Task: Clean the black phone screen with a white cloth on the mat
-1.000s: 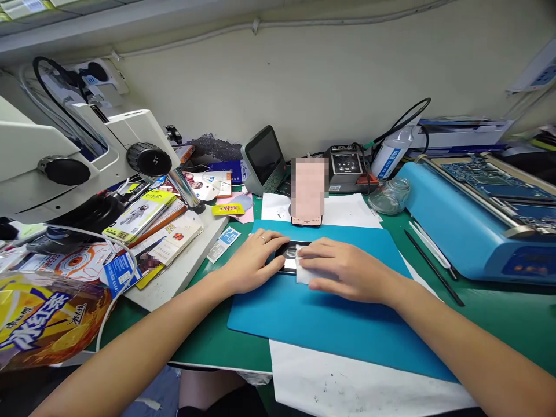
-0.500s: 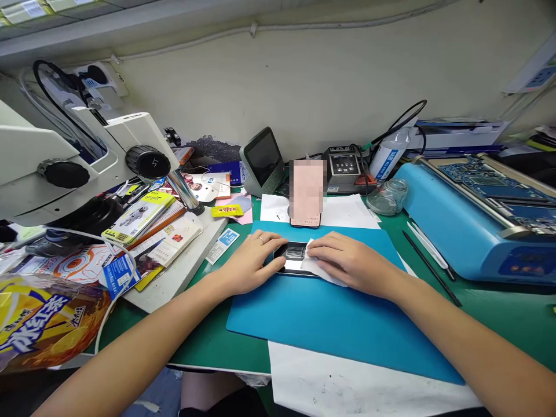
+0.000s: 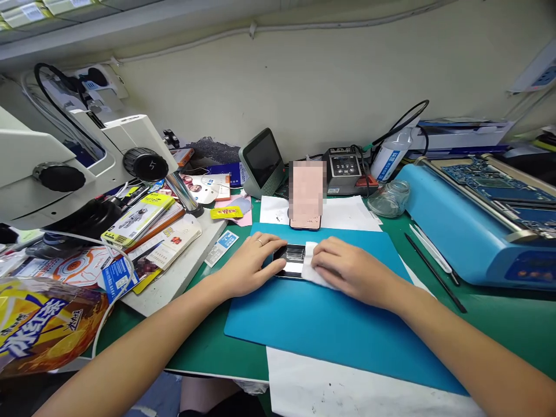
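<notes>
A flat dark phone-shaped part (image 3: 295,255) with a silvery panel and a white strip lies crosswise on the blue mat (image 3: 278,313). Around its left end, the thumb and fingers of my left hand (image 3: 254,263) are closed, one finger wearing a ring. My right hand (image 3: 345,266) pinches a folded white wipe (image 3: 309,267) and presses it over the part's right end, which is hidden beneath. Just beyond the mat, a propped-up phone (image 3: 306,194) faces me, its screen blurred out.
A microscope (image 3: 143,165) and piled boxes stand at left, near a drink-labelled bag (image 3: 47,324). At right lie tweezers (image 3: 432,249) and a black pen-like tool (image 3: 436,272), beside a blue machine (image 3: 460,226) carrying circuit boards. A glass jar (image 3: 388,198) sits behind.
My right hand has slid slightly to the right with the wipe, which now lies flatter over the part's end. My left hand keeps its hold.
</notes>
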Demonstrator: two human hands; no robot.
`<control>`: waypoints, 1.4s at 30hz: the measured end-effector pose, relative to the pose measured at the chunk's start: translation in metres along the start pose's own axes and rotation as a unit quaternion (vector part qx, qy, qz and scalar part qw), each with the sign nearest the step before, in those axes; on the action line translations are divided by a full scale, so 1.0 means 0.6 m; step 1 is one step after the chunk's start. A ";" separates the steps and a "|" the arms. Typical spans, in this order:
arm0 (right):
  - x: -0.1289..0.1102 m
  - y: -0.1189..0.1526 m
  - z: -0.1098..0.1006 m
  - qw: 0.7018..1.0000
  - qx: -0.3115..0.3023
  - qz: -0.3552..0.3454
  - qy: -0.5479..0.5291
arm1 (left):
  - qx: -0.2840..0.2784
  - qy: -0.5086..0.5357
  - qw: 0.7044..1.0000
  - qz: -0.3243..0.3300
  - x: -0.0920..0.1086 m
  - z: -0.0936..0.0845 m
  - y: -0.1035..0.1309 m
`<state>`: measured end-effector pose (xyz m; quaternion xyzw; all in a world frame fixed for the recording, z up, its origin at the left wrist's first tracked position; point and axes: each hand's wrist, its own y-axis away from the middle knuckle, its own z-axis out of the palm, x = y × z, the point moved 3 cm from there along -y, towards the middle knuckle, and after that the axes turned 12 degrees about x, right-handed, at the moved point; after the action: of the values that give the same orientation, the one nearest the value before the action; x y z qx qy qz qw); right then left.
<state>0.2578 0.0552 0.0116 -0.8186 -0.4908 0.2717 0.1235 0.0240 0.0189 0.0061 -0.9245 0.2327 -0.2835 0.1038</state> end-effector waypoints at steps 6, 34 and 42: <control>0.006 0.000 -0.002 0.999 -0.009 0.022 -0.025 | 0.000 -0.004 1.000 0.003 -0.001 0.000 0.002; -0.001 -0.005 -0.020 0.997 -0.037 0.044 -0.050 | -0.015 -0.001 1.000 0.016 -0.002 0.000 0.002; -0.008 -0.005 -0.018 0.998 -0.035 0.038 -0.043 | -0.018 0.000 1.000 0.012 -0.002 -0.001 0.003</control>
<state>0.2597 0.0531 0.0235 -0.8282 -0.4731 0.2937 0.0636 0.0221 0.0180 0.0056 -0.9235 0.2488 -0.2776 0.0908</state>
